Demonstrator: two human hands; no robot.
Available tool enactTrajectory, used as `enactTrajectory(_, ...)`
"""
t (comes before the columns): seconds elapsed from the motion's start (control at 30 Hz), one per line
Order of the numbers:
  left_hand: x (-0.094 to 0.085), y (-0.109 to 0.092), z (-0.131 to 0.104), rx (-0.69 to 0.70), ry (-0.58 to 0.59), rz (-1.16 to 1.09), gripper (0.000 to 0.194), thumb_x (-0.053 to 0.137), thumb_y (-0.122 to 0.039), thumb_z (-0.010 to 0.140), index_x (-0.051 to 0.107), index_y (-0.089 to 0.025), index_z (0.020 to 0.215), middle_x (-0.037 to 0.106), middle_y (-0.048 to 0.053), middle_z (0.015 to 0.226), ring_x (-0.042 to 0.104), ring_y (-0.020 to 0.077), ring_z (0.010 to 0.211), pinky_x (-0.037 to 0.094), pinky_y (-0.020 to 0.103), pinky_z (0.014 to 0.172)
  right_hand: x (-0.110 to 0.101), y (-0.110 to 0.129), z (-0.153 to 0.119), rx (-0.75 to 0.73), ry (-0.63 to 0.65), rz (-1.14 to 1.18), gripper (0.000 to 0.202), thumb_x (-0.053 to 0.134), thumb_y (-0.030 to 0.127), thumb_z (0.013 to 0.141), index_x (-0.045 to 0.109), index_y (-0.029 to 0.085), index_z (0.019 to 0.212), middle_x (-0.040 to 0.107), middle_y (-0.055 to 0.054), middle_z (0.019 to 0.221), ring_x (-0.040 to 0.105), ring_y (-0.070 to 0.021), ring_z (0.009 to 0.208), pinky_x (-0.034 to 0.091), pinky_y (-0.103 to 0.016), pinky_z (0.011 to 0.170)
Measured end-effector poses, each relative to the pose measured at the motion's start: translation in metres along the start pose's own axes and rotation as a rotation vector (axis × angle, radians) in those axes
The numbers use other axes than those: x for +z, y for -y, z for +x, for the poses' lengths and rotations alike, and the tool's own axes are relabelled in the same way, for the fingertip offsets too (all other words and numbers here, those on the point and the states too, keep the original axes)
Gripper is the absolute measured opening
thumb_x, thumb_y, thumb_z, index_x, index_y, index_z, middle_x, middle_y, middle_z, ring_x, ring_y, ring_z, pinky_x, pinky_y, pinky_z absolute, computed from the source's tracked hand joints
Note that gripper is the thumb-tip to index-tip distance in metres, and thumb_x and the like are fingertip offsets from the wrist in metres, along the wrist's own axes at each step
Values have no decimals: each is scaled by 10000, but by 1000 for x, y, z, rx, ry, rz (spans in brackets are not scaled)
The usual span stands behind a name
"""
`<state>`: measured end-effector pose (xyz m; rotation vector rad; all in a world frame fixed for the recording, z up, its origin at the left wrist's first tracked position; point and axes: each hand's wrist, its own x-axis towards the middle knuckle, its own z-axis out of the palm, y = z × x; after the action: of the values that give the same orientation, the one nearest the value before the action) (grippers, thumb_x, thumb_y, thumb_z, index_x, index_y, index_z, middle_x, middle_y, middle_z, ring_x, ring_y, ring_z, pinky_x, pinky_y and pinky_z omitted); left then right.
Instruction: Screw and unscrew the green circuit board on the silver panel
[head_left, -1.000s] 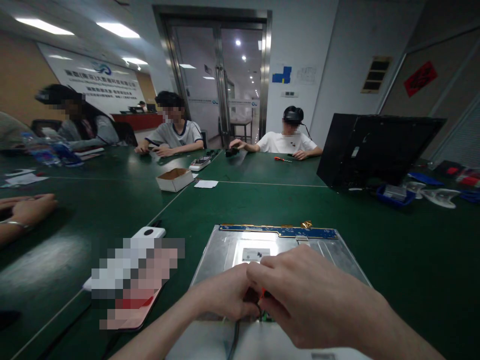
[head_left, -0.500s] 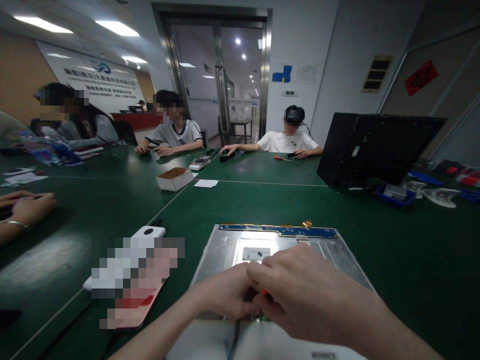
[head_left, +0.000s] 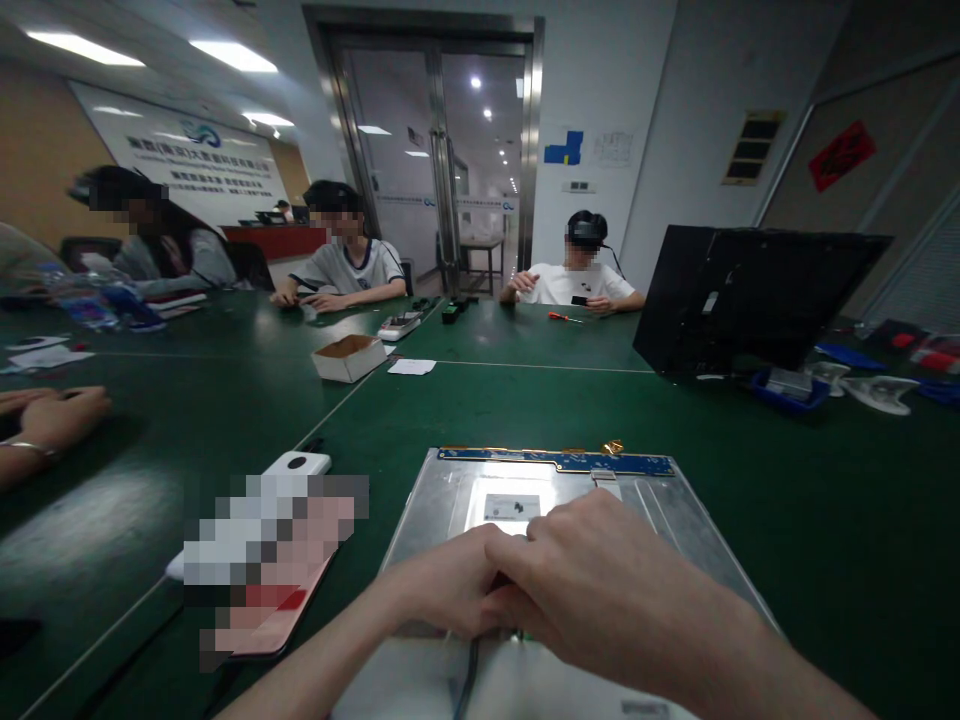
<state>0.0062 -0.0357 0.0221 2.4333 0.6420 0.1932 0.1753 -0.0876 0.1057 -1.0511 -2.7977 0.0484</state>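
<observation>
A flat metal panel (head_left: 435, 500) with a blue circuit strip (head_left: 555, 461) along its far edge lies in front of me. My left hand (head_left: 457, 580) is over the panel's near part, its fingers curled. My right hand (head_left: 592, 570) is closed beside it, the two touching at the fingers. What they hold between them is hidden. A dark cable (head_left: 470, 675) runs from under my left hand toward me, and a bit of green shows just below the fingers.
A white device (head_left: 300, 465) and a pink phone-like item (head_left: 285, 630) lie left of the panel. Farther off are an open box (head_left: 349, 358), a white paper (head_left: 412, 367) and a black monitor (head_left: 750, 300). Several people sit around the green table (head_left: 525, 410).
My right hand has turned slightly, and the red spot between my fingers is now hidden. Across the table, a person's hand has left a dark object and risen toward the chest.
</observation>
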Motion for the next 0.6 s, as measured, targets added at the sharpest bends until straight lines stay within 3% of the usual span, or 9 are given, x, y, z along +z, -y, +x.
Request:
enactTrajectory(0.13, 3, 6, -1, -24, -7, -42, 89, 563, -98, 729, 564, -179, 692, 590, -32, 685, 492, 128, 618, 359, 197, 531, -8, -4, 0, -53, 60, 74, 59, 544, 234, 893, 541, 204, 944, 656, -7, 794, 527, -135, 605, 224, -267, 459)
enactTrajectory(0.3, 7, 16, 0, 13, 73, -42, 120, 580, -69, 697, 578, -172, 758, 575, -28, 698, 479, 122, 605, 353, 194, 518, -18, -9, -2, -78, 133, 184, 113, 558, 149, 848, 511, 201, 936, 625, 5, 852, 525, -120, 672, 299, -241, 491)
enactTrajectory(0.53, 3, 9, 0, 2, 17, -108, 100, 627, -109, 683, 582, -179, 738, 575, -34, 720, 484, 135, 639, 370, 210, 546, -7, -3, -2, -1, 28, 40, 103, 583, 309, 890, 590, 215, 932, 656, -6, 813, 559, -154, 653, 252, -287, 477)
enactTrajectory(0.6, 1, 6, 1, 12, 27, -120, 104, 596, -79, 678, 570, -180, 687, 560, -41, 668, 475, 135, 622, 372, 215, 549, -5, -1, 0, 19, 21, 3, 101, 555, 290, 912, 612, 210, 940, 662, -6, 756, 554, -152, 594, 226, -295, 464)
